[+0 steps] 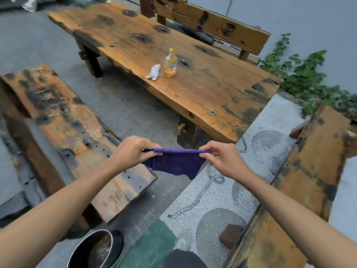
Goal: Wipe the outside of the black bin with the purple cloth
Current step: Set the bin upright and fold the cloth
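Note:
The purple cloth (174,163) hangs stretched between my two hands in the middle of the head view, folded over along its top edge. My left hand (133,151) pinches its left corner and my right hand (222,159) pinches its right corner. The black bin (96,250) stands on the ground at the bottom left, below my left forearm. Its round rim shines and its open top faces up; part of it is cut off by the frame edge. The cloth is well above the bin and does not touch it.
A long wooden table (193,89) ahead carries a bottle of yellow liquid (170,63) and a crumpled white cloth (154,72). Wooden benches stand at left (63,124), right (301,171) and behind. A green mat (152,246), a brick (232,235) and ivy (301,74) are nearby.

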